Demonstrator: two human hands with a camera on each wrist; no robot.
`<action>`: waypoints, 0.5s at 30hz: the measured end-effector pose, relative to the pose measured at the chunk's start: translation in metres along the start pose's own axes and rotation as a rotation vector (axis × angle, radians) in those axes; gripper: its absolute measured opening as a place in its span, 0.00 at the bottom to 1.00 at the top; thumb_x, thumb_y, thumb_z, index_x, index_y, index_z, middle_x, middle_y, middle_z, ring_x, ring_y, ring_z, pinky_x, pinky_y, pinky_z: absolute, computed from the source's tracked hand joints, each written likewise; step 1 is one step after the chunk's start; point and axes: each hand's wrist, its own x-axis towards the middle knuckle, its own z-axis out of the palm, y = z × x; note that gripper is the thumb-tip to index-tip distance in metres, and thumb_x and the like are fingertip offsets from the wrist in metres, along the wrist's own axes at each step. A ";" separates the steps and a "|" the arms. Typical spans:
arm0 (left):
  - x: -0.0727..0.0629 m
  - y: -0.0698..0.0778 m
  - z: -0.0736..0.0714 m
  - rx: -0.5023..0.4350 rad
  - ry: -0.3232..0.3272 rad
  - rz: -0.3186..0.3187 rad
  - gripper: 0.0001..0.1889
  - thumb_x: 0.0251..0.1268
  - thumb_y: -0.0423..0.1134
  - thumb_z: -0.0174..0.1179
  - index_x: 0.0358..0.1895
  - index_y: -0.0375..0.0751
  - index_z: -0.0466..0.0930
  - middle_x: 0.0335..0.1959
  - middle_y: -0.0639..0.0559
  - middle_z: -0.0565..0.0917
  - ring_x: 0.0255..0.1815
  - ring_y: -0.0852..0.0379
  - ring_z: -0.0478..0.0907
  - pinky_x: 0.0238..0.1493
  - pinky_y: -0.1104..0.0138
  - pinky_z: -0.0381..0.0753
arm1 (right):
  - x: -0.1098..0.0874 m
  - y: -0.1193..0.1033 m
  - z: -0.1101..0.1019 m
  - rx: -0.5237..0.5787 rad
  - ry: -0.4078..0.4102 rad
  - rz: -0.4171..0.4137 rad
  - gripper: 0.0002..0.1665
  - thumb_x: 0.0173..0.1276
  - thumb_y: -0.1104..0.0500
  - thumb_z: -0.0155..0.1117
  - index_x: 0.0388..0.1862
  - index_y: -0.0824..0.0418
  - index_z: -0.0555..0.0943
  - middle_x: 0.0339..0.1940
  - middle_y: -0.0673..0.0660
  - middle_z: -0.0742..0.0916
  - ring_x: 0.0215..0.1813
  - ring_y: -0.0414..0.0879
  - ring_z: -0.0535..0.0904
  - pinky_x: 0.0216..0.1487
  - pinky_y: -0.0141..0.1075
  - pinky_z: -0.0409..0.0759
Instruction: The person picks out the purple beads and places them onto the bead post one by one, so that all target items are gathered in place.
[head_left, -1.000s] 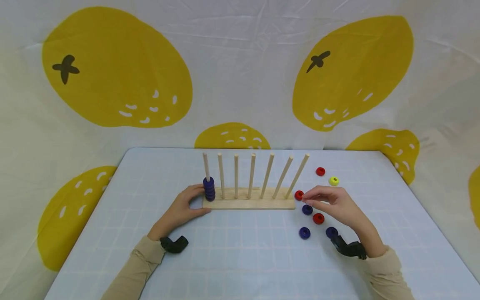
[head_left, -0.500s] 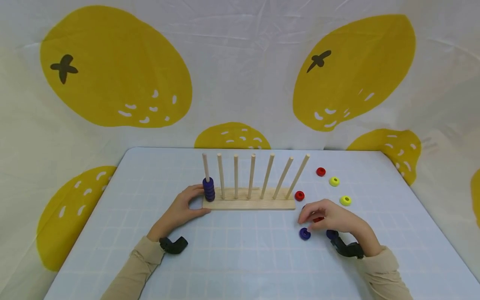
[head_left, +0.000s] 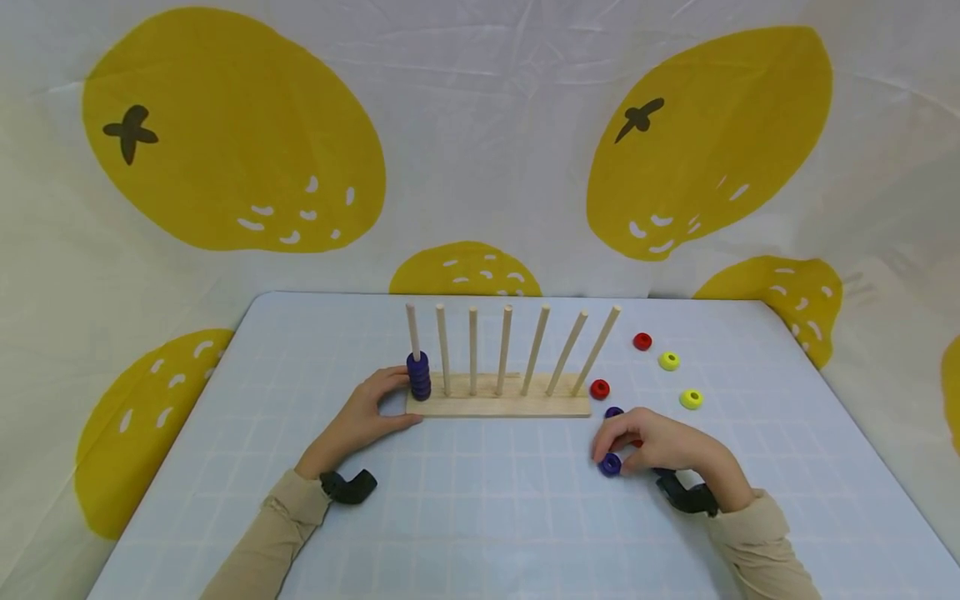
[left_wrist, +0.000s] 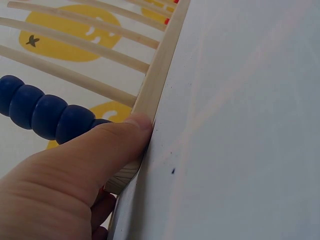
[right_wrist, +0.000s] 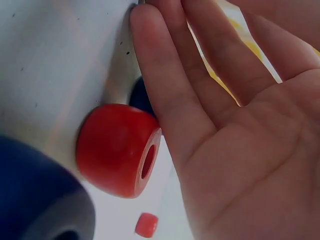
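The left sleeve (head_left: 258,542) and right sleeve (head_left: 761,546) are plain beige cloth, creased along the forearm, each ending in a wide cuff that looks folded back. A black, bent device, one left (head_left: 348,487) and one right (head_left: 686,493), sits beyond each cuff at the wrist. The left hand (head_left: 367,414) and right hand (head_left: 660,440) are bare.

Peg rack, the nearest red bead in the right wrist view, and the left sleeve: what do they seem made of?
Peg rack: bare, matte wood; grain lines show at the base's end.
Red bead: probably painted wood, possibly plastic; smooth, softly shiny surface.
Left sleeve: matte cloth, judging by its folds; fibre unclear.
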 end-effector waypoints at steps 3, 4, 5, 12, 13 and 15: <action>0.000 0.000 0.000 0.000 0.001 -0.002 0.30 0.49 0.37 0.78 0.58 0.36 0.80 0.63 0.43 0.77 0.66 0.44 0.71 0.67 0.49 0.68 | 0.001 -0.001 0.001 -0.030 0.002 -0.004 0.22 0.55 0.79 0.63 0.43 0.59 0.86 0.45 0.55 0.87 0.48 0.46 0.82 0.55 0.40 0.82; 0.000 0.000 0.000 0.000 0.000 -0.003 0.30 0.49 0.37 0.78 0.58 0.36 0.80 0.63 0.43 0.77 0.66 0.44 0.71 0.68 0.49 0.68 | 0.001 -0.001 0.001 -0.037 0.002 -0.001 0.22 0.55 0.79 0.63 0.42 0.59 0.86 0.45 0.54 0.87 0.48 0.46 0.82 0.55 0.40 0.82; 0.000 0.000 0.000 -0.001 0.000 -0.004 0.30 0.49 0.37 0.78 0.58 0.36 0.80 0.63 0.43 0.77 0.66 0.44 0.71 0.68 0.49 0.68 | 0.001 -0.002 0.001 -0.042 0.002 0.004 0.21 0.55 0.79 0.63 0.42 0.59 0.86 0.44 0.54 0.87 0.48 0.45 0.82 0.55 0.39 0.82; 0.000 -0.002 0.000 -0.006 -0.009 -0.011 0.30 0.49 0.37 0.78 0.59 0.37 0.80 0.64 0.44 0.76 0.67 0.44 0.70 0.68 0.49 0.68 | 0.001 -0.003 0.002 -0.064 0.014 0.031 0.19 0.56 0.77 0.65 0.41 0.57 0.86 0.43 0.51 0.87 0.47 0.44 0.82 0.54 0.39 0.82; 0.000 -0.002 0.000 -0.003 -0.009 -0.012 0.30 0.50 0.37 0.78 0.59 0.37 0.79 0.64 0.44 0.76 0.67 0.44 0.70 0.68 0.49 0.68 | 0.001 -0.003 0.002 -0.065 0.016 0.029 0.19 0.56 0.77 0.65 0.41 0.57 0.86 0.43 0.51 0.87 0.47 0.44 0.82 0.54 0.39 0.82; 0.000 -0.002 0.000 -0.005 -0.009 -0.014 0.30 0.50 0.37 0.78 0.59 0.37 0.79 0.64 0.44 0.76 0.67 0.44 0.70 0.68 0.49 0.68 | 0.001 -0.003 0.002 -0.069 0.020 0.023 0.19 0.57 0.76 0.65 0.42 0.57 0.86 0.43 0.51 0.87 0.47 0.44 0.82 0.54 0.40 0.82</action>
